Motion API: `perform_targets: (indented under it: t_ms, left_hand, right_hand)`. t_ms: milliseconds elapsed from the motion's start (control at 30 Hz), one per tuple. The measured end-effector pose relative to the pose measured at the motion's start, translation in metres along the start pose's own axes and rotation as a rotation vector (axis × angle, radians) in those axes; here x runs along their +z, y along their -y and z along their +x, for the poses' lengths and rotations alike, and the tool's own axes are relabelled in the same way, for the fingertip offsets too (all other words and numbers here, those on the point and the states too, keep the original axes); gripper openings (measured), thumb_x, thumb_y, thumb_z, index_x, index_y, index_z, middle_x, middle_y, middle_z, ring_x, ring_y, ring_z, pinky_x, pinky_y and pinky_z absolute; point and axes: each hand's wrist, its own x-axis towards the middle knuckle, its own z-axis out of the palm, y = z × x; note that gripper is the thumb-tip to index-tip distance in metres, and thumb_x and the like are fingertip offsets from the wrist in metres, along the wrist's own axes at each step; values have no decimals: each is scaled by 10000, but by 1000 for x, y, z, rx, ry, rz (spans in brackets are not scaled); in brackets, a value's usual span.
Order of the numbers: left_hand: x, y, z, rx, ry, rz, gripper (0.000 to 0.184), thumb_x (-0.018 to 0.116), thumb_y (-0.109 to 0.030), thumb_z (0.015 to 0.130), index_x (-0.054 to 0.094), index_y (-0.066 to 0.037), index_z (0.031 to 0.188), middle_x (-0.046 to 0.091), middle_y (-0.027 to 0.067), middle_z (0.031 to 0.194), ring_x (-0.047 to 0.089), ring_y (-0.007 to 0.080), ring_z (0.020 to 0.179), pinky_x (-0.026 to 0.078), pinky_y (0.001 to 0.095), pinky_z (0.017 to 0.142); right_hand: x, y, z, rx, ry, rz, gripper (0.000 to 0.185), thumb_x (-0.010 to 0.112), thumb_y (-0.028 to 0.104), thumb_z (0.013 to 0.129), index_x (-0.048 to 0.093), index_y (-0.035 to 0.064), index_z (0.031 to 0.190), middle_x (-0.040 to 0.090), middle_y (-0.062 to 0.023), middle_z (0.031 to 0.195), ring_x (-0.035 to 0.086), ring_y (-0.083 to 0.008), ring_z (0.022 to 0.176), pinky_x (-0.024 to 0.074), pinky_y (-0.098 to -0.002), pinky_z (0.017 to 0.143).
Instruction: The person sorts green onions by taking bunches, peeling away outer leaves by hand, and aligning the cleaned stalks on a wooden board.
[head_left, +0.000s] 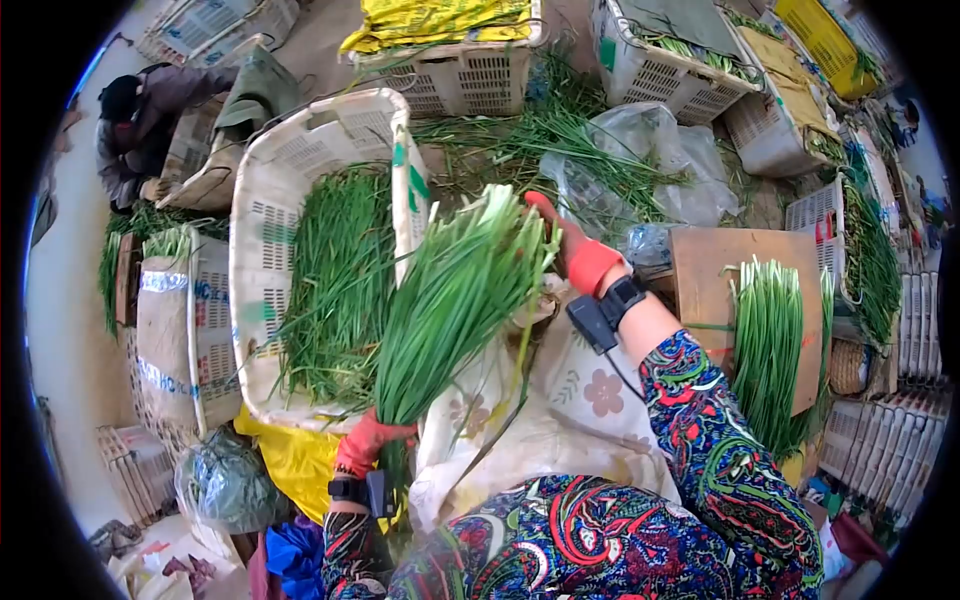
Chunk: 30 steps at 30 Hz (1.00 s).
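Observation:
A large bunch of garlic chives (455,285) lies slantwise over my lap, its pale cut ends up and to the right. My left hand (372,442), in a red glove, is wrapped round the narrow leafy end. At the pale ends is my red-gloved right hand (580,250), one finger stretched out along them and the others partly hidden behind the bunch. Left of the bunch stands a white plastic crate (262,370) with loose green leaves (335,270) inside. More chives (768,345) lie on a brown board (700,265) to my right.
Loose chives and a clear plastic bag (690,150) cover the floor ahead. More crates stand around, one with a yellow cover (440,18). A person (140,125) crouches at the far left. A patterned cloth (600,395) covers my lap.

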Motion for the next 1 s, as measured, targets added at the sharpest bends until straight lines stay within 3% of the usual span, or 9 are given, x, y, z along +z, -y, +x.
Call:
perform_targets:
  t_ms: [167,233,300,467,567,633,667,867,1000]
  left_hand:
    - [10,5,-26,103,-31,-37,280,705,-28,671,571,0,915,614,75,798,585,162,623,474,272,574]
    - [11,9,-31,128,-33,-30,267,700,-40,675,572,-4,907,612,73,784,581,161,611,469,268,563]
    - [13,15,-33,128,-47,-49,253,695,-56,682,573,-7,898,609,69,761,575,161,595,464,264,550]
    - [24,21,-33,127,-76,-92,217,687,-87,696,584,-13,872,590,54,668,562,141,559,455,264,512]
    - [23,24,-30,152,-85,-94,223,686,-83,698,582,-14,882,592,54,683,561,140,558,457,259,515]
    - [22,27,-28,161,-81,-98,226,683,-79,700,579,-15,890,594,55,697,560,139,559,458,255,517]
    - [21,28,-28,164,-80,-97,227,681,-76,701,577,-15,894,595,56,704,560,139,559,459,253,518]
    - [16,15,-37,118,-29,-86,240,671,-54,704,569,-4,916,590,55,728,560,147,591,464,257,568]
    - [4,22,-33,156,21,-39,236,680,-59,699,575,6,901,601,70,794,571,150,633,464,263,604]
  right_hand:
    - [95,30,-36,-114,-297,384,375,544,394,814,635,41,898,611,-32,744,559,-154,646,470,-301,641]
    - [77,56,-27,-250,-538,-303,321,531,318,824,625,20,896,549,-23,649,447,-113,522,375,-254,477]
    - [66,85,-27,-384,-545,33,255,495,274,849,580,54,944,368,59,496,302,-63,386,254,-217,357]
    - [38,108,-74,-481,-596,-88,332,508,364,845,580,44,896,432,37,556,426,-66,489,335,-186,438]
    - [65,49,-87,-86,-442,-41,330,536,444,813,543,139,938,566,10,781,562,-161,727,448,-334,631]
    - [57,-14,-76,80,-237,-98,745,622,509,711,324,168,1303,499,-6,1128,475,-169,989,428,-345,695]
    - [85,-30,-84,58,-364,-229,933,681,499,655,182,175,1373,502,-15,1090,497,-161,894,407,-339,648]
    - [108,12,-97,363,90,-678,325,643,322,755,583,80,963,515,22,693,462,-47,593,318,-217,466]
    - [112,60,-109,206,92,-1209,358,570,402,781,594,63,895,533,6,706,456,-94,576,359,-250,477]
